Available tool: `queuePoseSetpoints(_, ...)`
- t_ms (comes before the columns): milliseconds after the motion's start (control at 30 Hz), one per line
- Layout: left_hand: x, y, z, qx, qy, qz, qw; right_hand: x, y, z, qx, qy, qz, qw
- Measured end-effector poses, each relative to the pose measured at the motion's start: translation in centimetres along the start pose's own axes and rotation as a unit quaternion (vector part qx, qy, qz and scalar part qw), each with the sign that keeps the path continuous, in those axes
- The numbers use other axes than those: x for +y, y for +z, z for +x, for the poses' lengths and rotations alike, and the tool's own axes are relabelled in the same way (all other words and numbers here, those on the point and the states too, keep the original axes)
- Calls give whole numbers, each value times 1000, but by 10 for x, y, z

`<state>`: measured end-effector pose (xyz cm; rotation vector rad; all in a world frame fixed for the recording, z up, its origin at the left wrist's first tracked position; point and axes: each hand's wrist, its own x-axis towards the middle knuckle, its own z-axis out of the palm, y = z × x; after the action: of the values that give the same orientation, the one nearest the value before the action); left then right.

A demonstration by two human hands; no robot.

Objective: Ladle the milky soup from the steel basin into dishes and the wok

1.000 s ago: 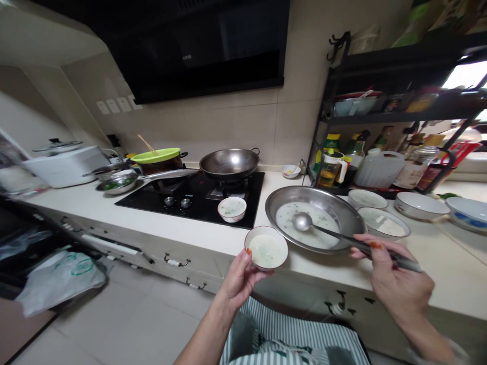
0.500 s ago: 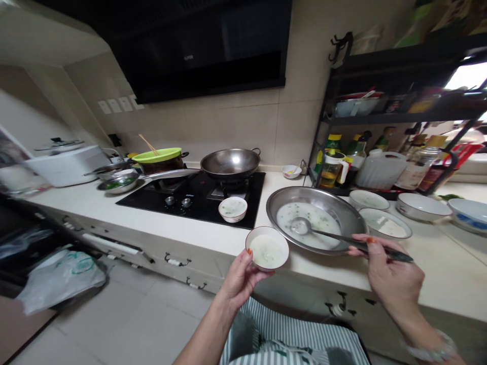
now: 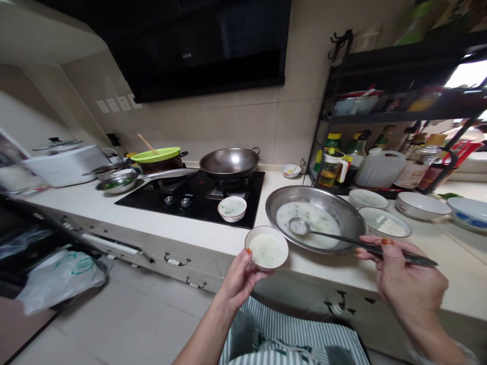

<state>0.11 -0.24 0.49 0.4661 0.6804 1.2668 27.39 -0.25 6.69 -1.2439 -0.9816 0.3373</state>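
The left hand (image 3: 243, 274) is gripping a red-rimmed soup bowl (image 3: 266, 248), thumb at its rim, over the front edge of the counter (image 3: 205, 234), just beside the stainless-steel basin (image 3: 348, 213). Well apart from it, the right hand (image 3: 407, 276) is clasping a ladle (image 3: 300, 226) by its dark handle; its head is dipping into the green-flecked soup (image 3: 323, 218) inside the basin. 1 filled bowl (image 3: 232, 208) is sitting on the black gas hob (image 3: 201, 203).
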Motion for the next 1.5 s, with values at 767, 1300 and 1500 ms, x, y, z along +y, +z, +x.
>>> queuePoseSetpoints(767,-2,-3,1,0,1,-9,1000,-5,-4,-2,8,2,-7,1000)
queuePoseSetpoints(1300,-1,-3,1,-2,2,-15,1000,-6,-2,0,8,7,9,1000)
queuePoseSetpoints(1500,-2,-3,1,-1,1,-15,1000,-7,-2,1,2,-4,8,1000)
